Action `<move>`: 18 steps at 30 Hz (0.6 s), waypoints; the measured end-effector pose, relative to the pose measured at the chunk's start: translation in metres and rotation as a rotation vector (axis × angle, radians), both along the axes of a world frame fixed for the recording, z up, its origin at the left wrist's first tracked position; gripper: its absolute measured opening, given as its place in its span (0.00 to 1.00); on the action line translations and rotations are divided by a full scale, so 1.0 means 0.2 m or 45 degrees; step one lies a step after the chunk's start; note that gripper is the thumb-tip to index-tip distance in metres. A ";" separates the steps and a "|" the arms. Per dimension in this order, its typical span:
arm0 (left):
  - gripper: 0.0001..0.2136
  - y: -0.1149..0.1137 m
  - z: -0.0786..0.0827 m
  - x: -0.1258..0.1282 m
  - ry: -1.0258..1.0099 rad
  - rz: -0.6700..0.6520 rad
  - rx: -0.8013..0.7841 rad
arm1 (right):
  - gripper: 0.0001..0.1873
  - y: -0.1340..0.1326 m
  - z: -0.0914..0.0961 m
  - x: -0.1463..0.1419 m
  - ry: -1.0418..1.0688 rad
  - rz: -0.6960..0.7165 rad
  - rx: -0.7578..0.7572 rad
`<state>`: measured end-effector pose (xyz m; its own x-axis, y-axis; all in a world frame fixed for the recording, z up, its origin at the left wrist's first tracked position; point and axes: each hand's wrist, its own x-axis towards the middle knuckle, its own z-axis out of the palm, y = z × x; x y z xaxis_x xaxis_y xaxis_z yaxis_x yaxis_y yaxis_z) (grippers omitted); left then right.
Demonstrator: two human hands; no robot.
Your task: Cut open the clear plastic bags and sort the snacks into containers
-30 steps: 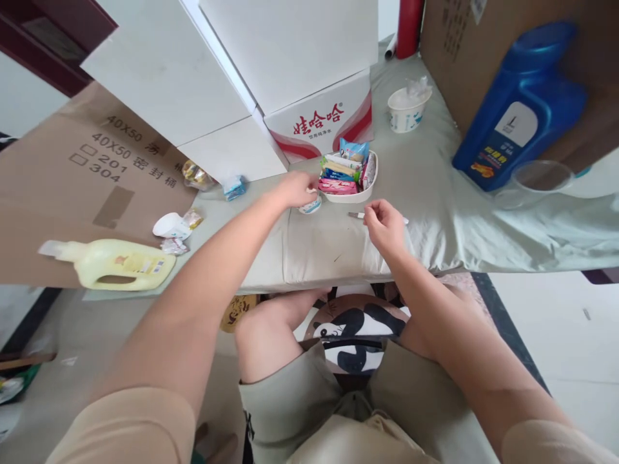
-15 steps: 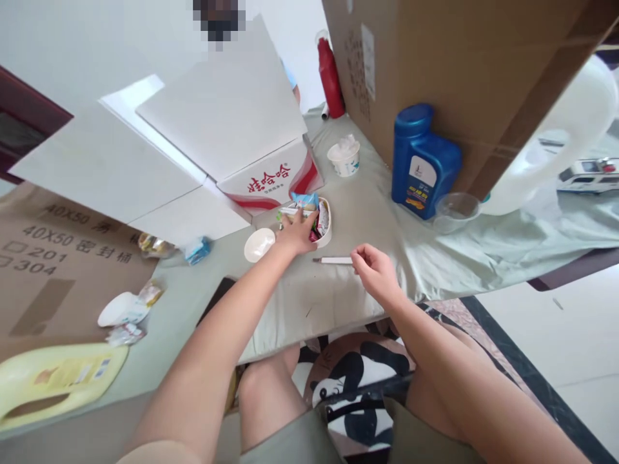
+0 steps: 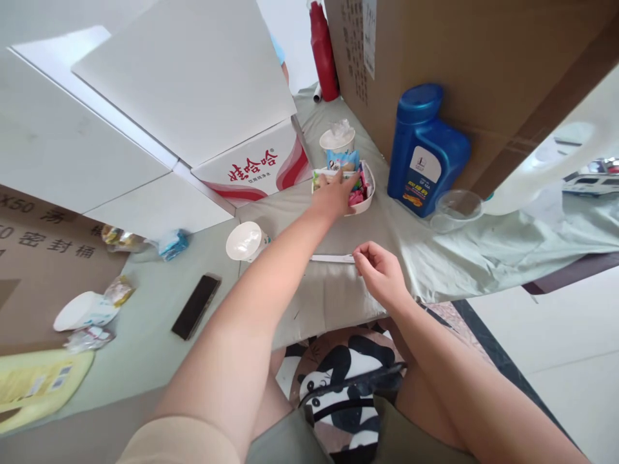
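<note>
My left hand (image 3: 333, 198) reaches over a white bowl of snacks (image 3: 363, 207), its fingers spread across the wrapped packets and gripping the bowl at its near left side. A blue packet (image 3: 342, 159) sticks up at the bowl's far edge; pink and green wrappers show between the fingers. In my right hand (image 3: 380, 269), closed in a pinch above the table's front part, is one end of a thin white stick-like tool (image 3: 333, 258). Its other end is hidden behind my left forearm. Left of that forearm stands a white paper cup (image 3: 244, 241) with clear plastic in it.
Behind the snack bowl is another paper cup (image 3: 337, 138). A blue bottle (image 3: 425, 154) and a clear plastic cup (image 3: 456, 209) stand right, by a tall cardboard box (image 3: 464, 58). A white carton (image 3: 256, 169) stands left. A phone-like dark slab (image 3: 196, 307) lies near the left front.
My left hand and the snack bowl have moved right and away from me, up to the rear paper cup. My right hand keeps its pinch on the white tool. The view has shifted somewhat.
</note>
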<state>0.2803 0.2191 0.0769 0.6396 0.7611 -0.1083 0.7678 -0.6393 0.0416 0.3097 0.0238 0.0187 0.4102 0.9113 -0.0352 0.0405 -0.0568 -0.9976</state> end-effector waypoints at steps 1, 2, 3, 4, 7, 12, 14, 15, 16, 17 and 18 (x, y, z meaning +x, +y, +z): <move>0.47 -0.01 -0.01 0.01 -0.079 0.014 0.028 | 0.11 0.00 0.00 0.01 -0.009 -0.017 -0.001; 0.45 -0.04 -0.02 0.00 -0.159 0.021 0.066 | 0.11 0.01 -0.01 0.01 -0.019 -0.033 0.000; 0.42 -0.09 -0.02 -0.04 -0.237 0.015 0.110 | 0.11 0.00 -0.01 0.02 -0.036 -0.042 0.001; 0.40 -0.16 -0.02 -0.10 -0.310 -0.009 0.153 | 0.11 0.00 -0.02 0.02 -0.059 -0.040 0.002; 0.31 -0.37 -0.03 -0.41 -0.474 -0.099 0.206 | 0.10 -0.01 -0.03 0.02 -0.183 0.012 -0.017; 0.19 -0.58 -0.12 -0.93 -0.833 0.024 0.273 | 0.18 0.10 0.04 -0.01 -0.709 0.204 -0.266; 0.15 -0.59 -0.17 -1.05 -1.022 0.083 0.294 | 0.23 0.22 0.09 0.00 -1.009 0.265 -0.390; 0.13 -0.58 -0.19 -1.09 -1.108 0.108 0.306 | 0.25 0.30 0.11 0.00 -1.144 0.268 -0.444; 0.11 -0.58 -0.21 -1.12 -1.180 0.134 0.321 | 0.26 0.37 0.12 0.02 -1.246 0.280 -0.503; 0.10 -0.58 -0.23 -1.15 -1.236 0.162 0.335 | 0.27 0.44 0.12 0.03 -1.319 0.307 -0.553; 0.10 -0.57 -0.25 -1.17 -1.276 0.186 0.348 | 0.28 0.51 0.12 0.06 -1.370 0.341 -0.574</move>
